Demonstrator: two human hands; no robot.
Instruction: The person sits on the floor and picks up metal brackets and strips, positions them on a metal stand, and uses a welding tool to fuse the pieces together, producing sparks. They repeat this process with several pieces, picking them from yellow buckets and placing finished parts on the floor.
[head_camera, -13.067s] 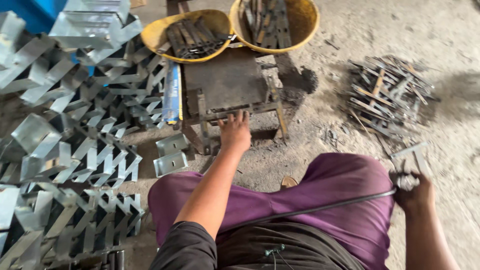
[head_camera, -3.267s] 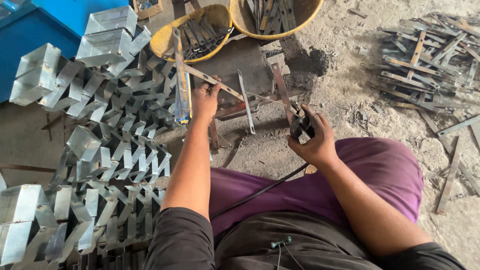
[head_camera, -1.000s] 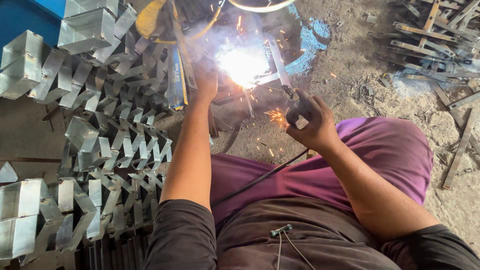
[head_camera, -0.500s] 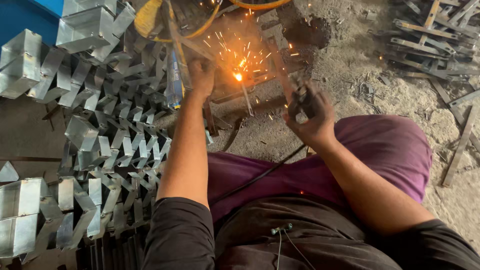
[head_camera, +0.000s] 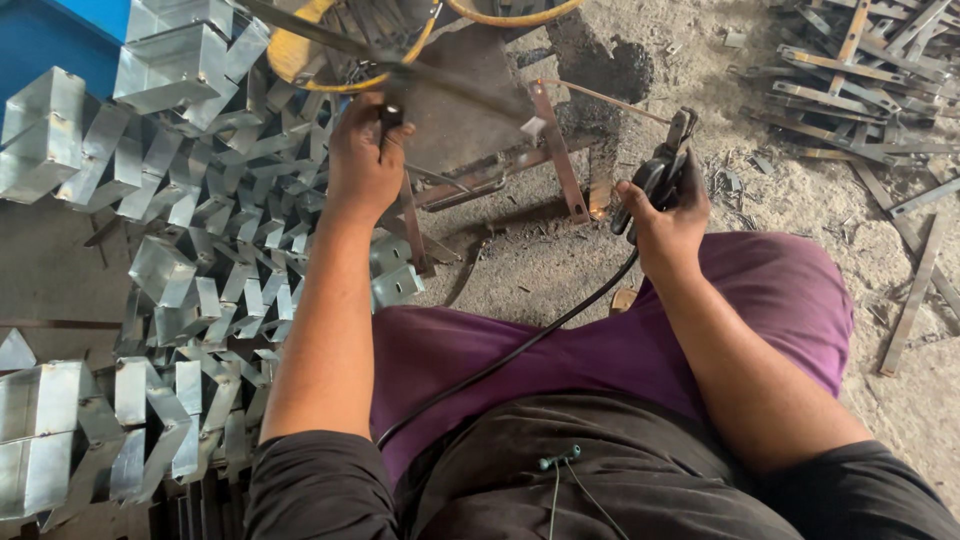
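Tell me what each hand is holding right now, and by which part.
The right hand grips the welding electrode holder by its handle. The left hand is closed around the near end of a long metal strip.

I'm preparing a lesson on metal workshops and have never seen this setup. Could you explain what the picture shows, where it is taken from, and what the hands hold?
The picture comes from a camera worn on a person's head, looking down at their own lap and arms. The person sits low over a sandy floor. The right hand grips a black welding holder with a thin rod and a black cable trailing across the lap. The left hand grips a long flat metal strip over a small metal stand. Left lie many folded shiny sheet-metal pieces; top right, a pile of flat metal bars. A yellow basin of parts sits ahead.
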